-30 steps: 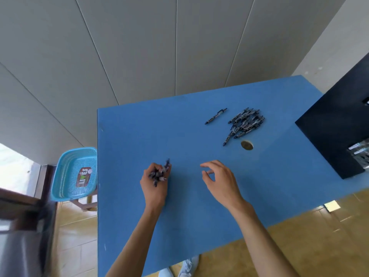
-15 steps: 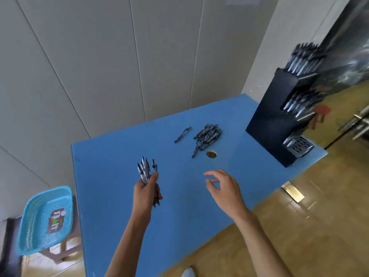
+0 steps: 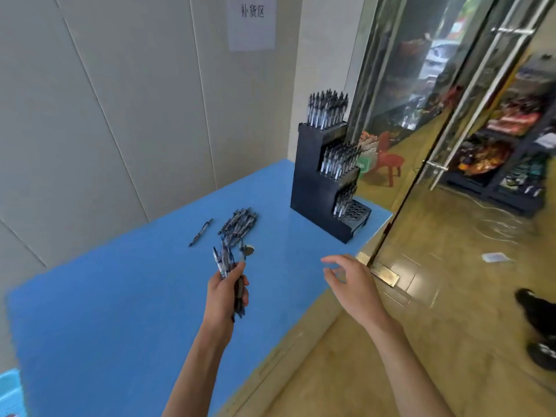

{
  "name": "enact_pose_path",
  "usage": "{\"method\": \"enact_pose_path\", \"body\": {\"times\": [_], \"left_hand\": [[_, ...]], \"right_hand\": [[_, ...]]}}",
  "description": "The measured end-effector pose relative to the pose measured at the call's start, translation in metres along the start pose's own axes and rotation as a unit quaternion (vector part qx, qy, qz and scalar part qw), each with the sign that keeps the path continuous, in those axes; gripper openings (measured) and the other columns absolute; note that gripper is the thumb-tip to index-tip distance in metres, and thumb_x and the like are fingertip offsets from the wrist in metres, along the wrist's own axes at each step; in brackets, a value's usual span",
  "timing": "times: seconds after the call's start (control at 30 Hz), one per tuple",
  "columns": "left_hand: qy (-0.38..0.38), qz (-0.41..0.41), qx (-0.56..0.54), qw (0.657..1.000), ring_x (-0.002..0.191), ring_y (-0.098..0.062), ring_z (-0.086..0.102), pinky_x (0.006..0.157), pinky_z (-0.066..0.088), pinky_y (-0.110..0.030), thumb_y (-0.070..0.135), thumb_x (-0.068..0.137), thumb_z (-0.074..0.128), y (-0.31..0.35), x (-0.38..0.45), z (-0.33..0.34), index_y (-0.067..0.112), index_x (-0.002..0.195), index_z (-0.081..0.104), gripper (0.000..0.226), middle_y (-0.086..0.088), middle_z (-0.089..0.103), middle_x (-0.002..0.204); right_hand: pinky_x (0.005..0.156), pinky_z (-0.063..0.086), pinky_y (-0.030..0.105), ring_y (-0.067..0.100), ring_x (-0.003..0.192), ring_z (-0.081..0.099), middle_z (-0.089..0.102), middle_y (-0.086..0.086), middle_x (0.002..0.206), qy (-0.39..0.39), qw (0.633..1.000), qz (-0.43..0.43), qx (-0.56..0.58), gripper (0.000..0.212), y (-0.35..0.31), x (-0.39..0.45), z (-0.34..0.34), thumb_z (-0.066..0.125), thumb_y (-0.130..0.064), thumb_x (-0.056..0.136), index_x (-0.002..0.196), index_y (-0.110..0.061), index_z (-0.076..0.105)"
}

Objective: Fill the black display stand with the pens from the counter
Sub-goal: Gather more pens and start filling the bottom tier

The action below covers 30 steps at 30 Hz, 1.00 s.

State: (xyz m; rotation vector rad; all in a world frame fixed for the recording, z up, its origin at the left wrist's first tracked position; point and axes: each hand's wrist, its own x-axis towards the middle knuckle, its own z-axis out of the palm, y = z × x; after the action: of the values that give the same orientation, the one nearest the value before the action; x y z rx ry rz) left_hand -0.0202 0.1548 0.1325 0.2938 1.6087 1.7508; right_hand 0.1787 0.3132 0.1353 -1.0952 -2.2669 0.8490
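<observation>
**Bundle Lifted, Stand Now Fully in View**

Since the earlier frame the left hand [image 3: 226, 291] has raised its bundle of pens [image 3: 229, 266] higher above the blue counter [image 3: 120, 296], and the black display stand [image 3: 313, 188] now shows whole. Left fingers curl around the bundle, tips fanning upward past the thumb. Right hand [image 3: 350, 281] hovers over the counter's near edge, fingers loosely spread, holding nothing. Beyond the left fingertips lies a pile of pens [image 3: 239, 225] flat on the counter, with a single pen [image 3: 201, 232] just beside it. Well past the right fingertips stands the display stand: upper two tiers packed, lowest tier partly filled. A paper notice [image 3: 252, 21] hangs on the wall.
</observation>
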Motion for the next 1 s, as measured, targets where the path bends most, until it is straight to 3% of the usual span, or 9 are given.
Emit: {"method": "enact_pose_path", "body": {"times": [0.13,0.3,0.53,0.7,0.8,0.9,1.0], "left_hand": [[-0.042,0.006,-0.006,0.999,0.047,-0.019,0.041,0.052,0.033,-0.034,0.019,0.102,0.058,-0.009,-0.002,0.06,0.005,0.095,0.056,0.016,-0.005,0.055,0.068],[-0.048,0.044,0.014,0.998,0.046,-0.018,0.041,0.046,0.034,-0.03,0.025,0.1,0.064,-0.025,0.0,0.149,0.002,0.105,0.066,0.024,-0.002,0.054,0.069],[-0.059,0.048,0.047,0.996,0.045,-0.019,0.042,0.044,0.032,-0.029,0.026,0.099,0.066,-0.045,0.009,0.27,0.003,0.095,0.061,0.023,-0.009,0.05,0.062],[-0.052,0.039,0.056,0.996,0.045,-0.019,0.041,0.042,0.03,-0.027,0.025,0.096,0.069,-0.055,0.011,0.333,0.004,0.094,0.064,0.022,-0.008,0.05,0.059],[-0.042,0.05,0.03,0.997,0.047,-0.016,0.043,0.043,0.032,-0.026,0.021,0.094,0.072,-0.055,0.014,0.359,0.002,0.1,0.068,0.021,-0.001,0.063,0.067],[-0.022,0.061,0.041,0.997,0.047,-0.016,0.045,0.046,0.03,-0.028,0.024,0.093,0.073,-0.054,0.025,0.377,0.002,0.102,0.071,0.024,-0.005,0.071,0.078],[-0.007,0.064,0.059,0.996,0.046,-0.016,0.045,0.044,0.029,-0.026,0.028,0.095,0.071,-0.055,0.043,0.391,-0.002,0.101,0.07,0.03,-0.003,0.068,0.069]], "right_hand": [[0.088,0.044,0.016,-0.003,0.103,0.06,0.062,-0.019,0.118,0.012,1.0,0.016,-0.006,0.023,0.043,0.002,-0.038,0.059,-0.023,0.098,0.119,-0.027,0.068],[0.083,0.048,0.018,-0.009,0.096,0.06,0.062,-0.023,0.115,0.028,0.998,0.047,-0.003,0.025,0.11,0.01,-0.103,0.059,-0.02,0.096,0.116,-0.032,0.068],[0.072,0.041,0.004,-0.015,0.092,0.058,0.065,-0.019,0.111,0.041,0.997,0.063,0.007,0.022,0.193,0.038,-0.19,0.06,-0.021,0.098,0.115,-0.031,0.069],[0.074,0.041,0.009,-0.012,0.095,0.058,0.065,-0.018,0.113,0.024,0.998,0.05,0.018,0.021,0.237,0.064,-0.228,0.06,-0.022,0.098,0.115,-0.031,0.068],[0.076,0.042,0.01,-0.009,0.097,0.059,0.066,-0.017,0.114,0.018,0.999,0.038,0.032,0.022,0.253,0.082,-0.241,0.061,-0.021,0.098,0.117,-0.029,0.068],[0.078,0.047,0.015,-0.005,0.098,0.06,0.066,-0.015,0.115,0.006,0.998,0.026,0.05,0.023,0.264,0.106,-0.247,0.061,-0.02,0.098,0.119,-0.027,0.068],[0.08,0.046,0.014,-0.006,0.1,0.059,0.064,-0.016,0.118,-0.013,0.998,0.015,0.052,0.026,0.273,0.134,-0.246,0.061,-0.021,0.098,0.122,-0.027,0.066]]}}
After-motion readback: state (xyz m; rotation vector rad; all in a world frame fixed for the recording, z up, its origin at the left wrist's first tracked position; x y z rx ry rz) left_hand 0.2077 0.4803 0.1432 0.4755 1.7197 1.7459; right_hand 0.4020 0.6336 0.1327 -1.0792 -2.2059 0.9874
